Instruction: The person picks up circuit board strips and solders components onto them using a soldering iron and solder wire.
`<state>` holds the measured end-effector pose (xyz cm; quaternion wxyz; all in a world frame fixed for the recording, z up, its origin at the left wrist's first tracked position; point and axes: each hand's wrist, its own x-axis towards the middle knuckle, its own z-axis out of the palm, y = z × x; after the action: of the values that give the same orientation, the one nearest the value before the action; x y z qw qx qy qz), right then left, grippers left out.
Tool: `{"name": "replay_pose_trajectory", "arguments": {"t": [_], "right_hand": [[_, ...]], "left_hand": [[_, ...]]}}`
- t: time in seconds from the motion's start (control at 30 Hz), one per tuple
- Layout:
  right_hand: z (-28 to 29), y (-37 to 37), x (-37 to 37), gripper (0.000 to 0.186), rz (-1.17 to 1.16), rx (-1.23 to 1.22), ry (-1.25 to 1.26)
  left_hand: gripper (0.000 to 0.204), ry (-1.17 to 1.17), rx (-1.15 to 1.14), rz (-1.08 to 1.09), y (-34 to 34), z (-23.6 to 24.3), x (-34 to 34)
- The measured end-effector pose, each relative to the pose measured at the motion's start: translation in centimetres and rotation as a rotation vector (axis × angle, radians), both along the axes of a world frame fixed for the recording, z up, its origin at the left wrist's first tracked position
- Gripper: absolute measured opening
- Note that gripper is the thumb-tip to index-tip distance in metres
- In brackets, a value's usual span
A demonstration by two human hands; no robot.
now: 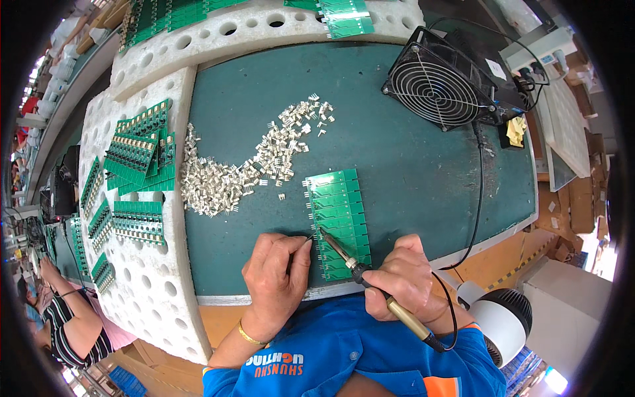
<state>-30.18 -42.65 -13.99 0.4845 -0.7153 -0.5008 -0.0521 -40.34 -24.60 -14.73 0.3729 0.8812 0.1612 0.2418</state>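
Note:
A green circuit board panel (340,215) lies on the dark green work mat, with small pins along its left edge. My right hand (403,281) is wrapped round a soldering iron (399,311) with a black collar and tan handle. Its metal tip touches or hovers just over the panel's left side; I cannot tell which. My left hand (276,270) is at the panel's lower left, thumb and forefinger pinched on a thin solder wire (312,235) that points toward the iron's tip. Most of that wire is hidden by the fingers.
White connectors (221,185) lie heaped left of the panel. Populated green boards (139,155) rest on a white foam sheet (149,284); another foam block (258,30) borders the back. A black fan (436,83) stands far right, a cord (481,192) running down beside it. Another person (76,317) sits far left.

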Motion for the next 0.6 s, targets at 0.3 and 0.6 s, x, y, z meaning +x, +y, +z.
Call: {"name": "replay_pose_trajectory", "arguments": {"t": [0.3,0.6], "right_hand": [[-0.09,0.04,-0.19,0.021,-0.006,0.004,-0.028],[-0.03,0.04,-0.2,0.021,-0.002,0.006,-0.044]], "left_hand": [[0.012,-0.004,-0.006,-0.004,-0.04,0.05,0.08],[0.011,0.009,-0.006,-0.002,-0.1,0.14,0.13]]}}
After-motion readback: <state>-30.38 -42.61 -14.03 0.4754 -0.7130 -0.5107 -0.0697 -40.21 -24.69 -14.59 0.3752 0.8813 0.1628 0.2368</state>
